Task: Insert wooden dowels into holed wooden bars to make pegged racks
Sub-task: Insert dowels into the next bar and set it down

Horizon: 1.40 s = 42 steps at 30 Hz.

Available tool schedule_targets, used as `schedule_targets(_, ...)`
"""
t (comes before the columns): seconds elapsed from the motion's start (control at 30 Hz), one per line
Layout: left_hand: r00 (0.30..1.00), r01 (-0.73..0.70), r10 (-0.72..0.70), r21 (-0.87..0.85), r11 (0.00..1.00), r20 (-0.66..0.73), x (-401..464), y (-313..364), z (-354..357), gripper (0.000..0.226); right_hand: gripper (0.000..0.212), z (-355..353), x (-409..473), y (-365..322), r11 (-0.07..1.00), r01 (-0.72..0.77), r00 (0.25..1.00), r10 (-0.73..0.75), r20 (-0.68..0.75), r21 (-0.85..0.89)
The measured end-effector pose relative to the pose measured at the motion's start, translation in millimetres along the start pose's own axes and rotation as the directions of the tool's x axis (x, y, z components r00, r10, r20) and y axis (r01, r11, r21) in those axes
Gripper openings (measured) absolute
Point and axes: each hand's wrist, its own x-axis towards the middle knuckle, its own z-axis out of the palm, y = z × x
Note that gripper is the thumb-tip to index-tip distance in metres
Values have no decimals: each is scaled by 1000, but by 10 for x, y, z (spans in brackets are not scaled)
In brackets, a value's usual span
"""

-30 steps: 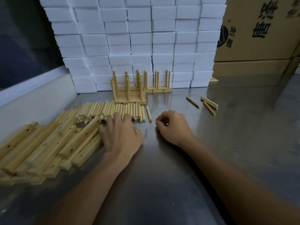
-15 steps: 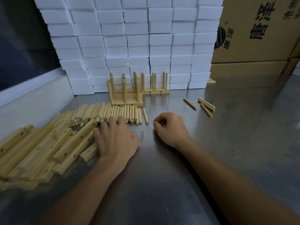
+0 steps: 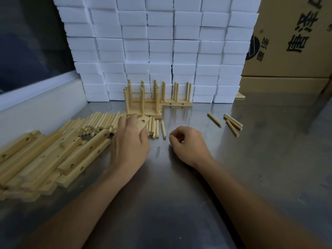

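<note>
Now my left hand (image 3: pixel 130 143) has picked a bar (image 3: pixel 142 125) out of the pile and moved it over toward the dowels; a moment ago that hand lay flat on the bars. Its fingers and thumb are curled round the bar, and one end with a round hole sticks out past the fingers. I hold that bar just above the near end of the row of dowels (image 3: pixel 100 123), which lie side by side on the shiny metal surface (image 3: pixel 179 203). My right hand (image 3: pixel 187 142) rests on the surface close by, with its fingers curled in loosely; I cannot tell if there is anything inside it. The pile of bars (image 3: pixel 45 159) sits to the left, many with holes showing. Behind the dowels stand the finished racks (image 3: pixel 156 101) with their pegs pointing up, right in front of a wall of white blocks (image 3: pixel 161 47). A few loose dowels (image 3: pixel 231 124) lie well off to the right. A brown box (image 3: pixel 294 36) stands at the back right.
</note>
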Motion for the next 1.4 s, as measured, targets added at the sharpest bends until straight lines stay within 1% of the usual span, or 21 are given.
schedule_targets(0.1, 992, 101, -117, -255, 962, -48, 52, -4, -17, 14, 9, 16, 20, -5, 1000, 1, 1000, -1, 22, 6)
schedule_targets(0.2, 968, 206, -250, -474, 856, -31, 103, -17, -13, 21, 9, 15, 39, -3, 1000, -8, 1000, 7, 30, 16)
schedule_targets(0.27, 942, 281, -335, -606, 744, 26, 127, -16, -12, 23, 8, 15, 45, -6, 1000, -14, 999, 14, 32, 15)
schedule_targets(0.33, 916, 340, -383, -731, 591, 116, 127, -8, -12, 26, 8, 12, 47, -13, 1000, -23, 999, 23, 28, 11)
schedule_targets(0.4, 908, 365, -377, -785, 500, 182, 106, -21, 6, 25, 11, 3, 38, -26, 1000, -31, 999, 31, 20, 3)
schedule_targets(0.5, 903, 398, -343, -805, 440, 259, 72, -37, 77, 15, 33, 5, 24, -61, 1000, -26, 999, 27, 46, -13)
schedule_targets(0.53, 895, 416, -343, -807, 419, 283, 63, -46, 105, 11, 41, 20, 23, -68, 998, -13, 998, 16, 69, -55)
schedule_targets(0.6, 876, 456, -340, -815, 357, 341, 55, -72, 148, 8, 50, 65, 21, -77, 977, 30, 991, -2, 132, -212)
schedule_targets(0.67, 860, 486, -314, -834, 261, 403, 59, -101, 167, 13, 55, 95, 23, -91, 933, 65, 979, 9, 206, -353)
schedule_targets(0.73, 847, 506, -291, -844, 181, 445, 69, -119, 169, 22, 53, 102, 24, -105, 919, 70, 975, 19, 222, -387)
schedule_targets(0.77, 841, 513, -289, -844, 154, 458, 73, -125, 166, 26, 50, 102, 25, -114, 926, 63, 980, 13, 198, -372)
schedule_targets(0.87, 824, 535, -292, -836, 122, 485, 82, -132, 162, 32, 34, 89, 28, -132, 936, 18, 999, -3, 42, -351)
schedule_targets(0.93, 822, 543, -283, -830, 129, 493, 89, -133, 160, 30, 23, 68, 38, -118, 933, -71, 996, 49, -71, -353)
schedule_targets(1.0, 826, 544, -273, -824, 156, 494, 92, -133, 159, 26, 18, 36, 56, -106, 935, -172, 980, 132, -146, -310)
schedule_targets(1.03, 827, 546, -271, -820, 171, 494, 91, -133, 158, 24, 15, 32, 59, -100, 934, -197, 976, 159, -147, -299)
schedule_targets(1.07, 827, 547, -269, -817, 185, 493, 91, -131, 157, 22, 14, 38, 64, -99, 928, -191, 979, 158, -127, -319)
schedule_targets(1.13, 828, 549, -268, -809, 208, 493, 88, -127, 157, 20, 17, 64, 69, -90, 911, -136, 991, 124, -55, -390)
schedule_targets(1.17, 828, 550, -267, -805, 220, 493, 87, -125, 158, 20, 16, 64, 70, -93, 908, -120, 993, 113, -40, -402)
schedule_targets(1.23, 829, 552, -263, -797, 245, 493, 89, -116, 167, 19, 14, 58, 77, -108, 920, -108, 994, 105, -29, -377)
schedule_targets(1.3, 833, 550, -254, -791, 270, 492, 86, -108, 182, 19, 19, 62, 76, -138, 938, -76, 997, 71, -30, -337)
schedule_targets(1.4, 838, 544, -232, -792, 279, 494, 88, -108, 189, 18, 8, 72, 74, -155, 978, 5, 992, -30, -120, -208)
